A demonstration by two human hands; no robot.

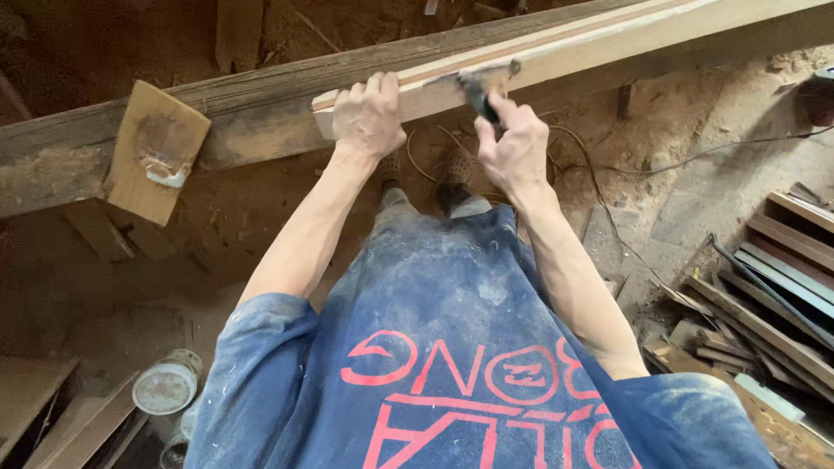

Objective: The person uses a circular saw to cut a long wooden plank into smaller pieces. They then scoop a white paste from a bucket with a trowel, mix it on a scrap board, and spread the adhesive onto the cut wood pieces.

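A long pale wooden plank (608, 43) lies on a rough dark beam (261, 113) and runs from the middle to the upper right. My left hand (368, 115) grips the plank's near end, fingers curled over its top edge. My right hand (512, 143) holds a small dark tool (480, 94) pressed against the plank's top edge, just right of the left hand. Below the hands I see my dusty blue shirt and my two shoes on the sawdust floor.
A small wooden board (156, 152) with a pale smear leans on the beam at left. A round tin (165, 386) stands at lower left. Stacked wood strips (764, 295) lie at right. A thin cable (695, 152) crosses the sawdust floor.
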